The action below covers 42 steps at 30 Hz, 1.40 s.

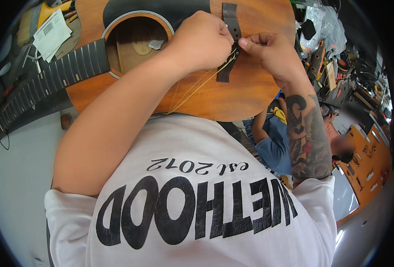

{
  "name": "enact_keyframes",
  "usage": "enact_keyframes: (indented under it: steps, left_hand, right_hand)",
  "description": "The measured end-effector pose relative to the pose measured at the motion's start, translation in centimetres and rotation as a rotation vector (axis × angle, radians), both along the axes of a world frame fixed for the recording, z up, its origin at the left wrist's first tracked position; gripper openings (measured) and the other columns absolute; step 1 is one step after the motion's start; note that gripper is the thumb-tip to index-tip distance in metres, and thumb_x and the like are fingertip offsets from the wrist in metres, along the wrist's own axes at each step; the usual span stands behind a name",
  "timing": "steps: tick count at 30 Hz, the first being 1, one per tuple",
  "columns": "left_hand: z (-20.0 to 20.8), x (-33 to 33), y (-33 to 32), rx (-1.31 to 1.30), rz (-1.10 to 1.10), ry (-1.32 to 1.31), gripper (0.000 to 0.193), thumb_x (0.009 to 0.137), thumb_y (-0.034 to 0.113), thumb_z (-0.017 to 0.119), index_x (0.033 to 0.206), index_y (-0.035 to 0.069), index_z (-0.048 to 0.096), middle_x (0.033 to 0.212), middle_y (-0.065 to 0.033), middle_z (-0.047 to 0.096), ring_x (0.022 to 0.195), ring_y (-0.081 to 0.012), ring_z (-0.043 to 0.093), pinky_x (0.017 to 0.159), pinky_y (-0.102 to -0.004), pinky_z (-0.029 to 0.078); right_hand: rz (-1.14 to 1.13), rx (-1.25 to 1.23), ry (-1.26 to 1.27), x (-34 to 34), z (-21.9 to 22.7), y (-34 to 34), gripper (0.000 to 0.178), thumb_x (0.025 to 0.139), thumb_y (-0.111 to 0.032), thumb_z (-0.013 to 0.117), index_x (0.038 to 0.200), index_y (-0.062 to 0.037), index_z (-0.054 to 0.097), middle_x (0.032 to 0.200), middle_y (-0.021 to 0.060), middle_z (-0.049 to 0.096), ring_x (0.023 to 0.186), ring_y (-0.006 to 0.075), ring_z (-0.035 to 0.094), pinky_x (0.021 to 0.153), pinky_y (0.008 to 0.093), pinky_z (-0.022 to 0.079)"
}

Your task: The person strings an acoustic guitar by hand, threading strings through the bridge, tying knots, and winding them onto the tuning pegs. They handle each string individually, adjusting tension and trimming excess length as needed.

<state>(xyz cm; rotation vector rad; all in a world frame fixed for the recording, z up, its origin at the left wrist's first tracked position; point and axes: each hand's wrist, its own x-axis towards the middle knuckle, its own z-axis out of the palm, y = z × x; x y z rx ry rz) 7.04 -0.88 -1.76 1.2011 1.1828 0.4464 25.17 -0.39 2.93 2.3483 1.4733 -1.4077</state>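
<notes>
An acoustic guitar with a brown wooden top lies face up before me, its neck pointing left. Over its dark bridge, my left hand is closed, fingertips pinched together. My right hand comes from the other side with thumb and forefinger pinched at the bridge's edge. A thin guitar string seems to run between the fingertips of both hands; its ends are hidden. Several loose gold-coloured strings trail from the bridge across the top toward my shirt. Small holes show in the bridge above my fingers.
The sound hole and black pickguard lie left of my hands. White paper packets sit beside the fretted neck. Tools and plastic bags crowd the right side. Another person in blue is beyond my right arm.
</notes>
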Motion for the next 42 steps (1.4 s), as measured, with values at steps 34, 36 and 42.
enact_keyframes:
  steps: [34,36,42]
  left_hand:
    - [-1.2,0.3,-0.9,-0.208,0.019,-0.208,0.018,0.091,0.015,0.065,0.097,-0.002,0.069,0.091,-0.0067,0.067,0.082,-0.0168,0.063,0.072,-0.0326,0.048]
    - [-0.2,-0.6,-0.9,-0.215,0.006,-0.098,0.02,0.093,0.018,0.064,0.098,-0.001,0.067,0.07,0.0019,0.059,0.051,-0.0069,0.049,0.044,-0.0225,0.035]
    - [2.0,-2.1,-2.4,-0.246,-0.072,0.023,0.037,0.093,0.039,0.066,0.101,0.003,0.069,0.058,0.0067,0.046,0.039,-0.0035,0.032,0.037,-0.0228,0.02]
  right_hand:
    - [0.401,0.472,-0.338,1.8,-5.7,-2.9,0.055,0.084,-0.056,0.068,0.1,-0.0028,0.072,0.101,0.0227,0.07,0.102,0.0386,0.064,0.09,0.0436,0.05]
    - [0.262,0.426,-0.321,0.3,-5.9,-3.4,0.049,0.086,-0.05,0.067,0.101,-0.0037,0.073,0.1,0.022,0.07,0.1,0.0398,0.065,0.087,0.0449,0.05]
    - [-0.224,0.459,-0.054,0.2,0.0,-14.8,0.039,0.087,-0.039,0.068,0.094,-0.0009,0.073,0.088,0.0205,0.071,0.087,0.0376,0.069,0.078,0.0428,0.054]
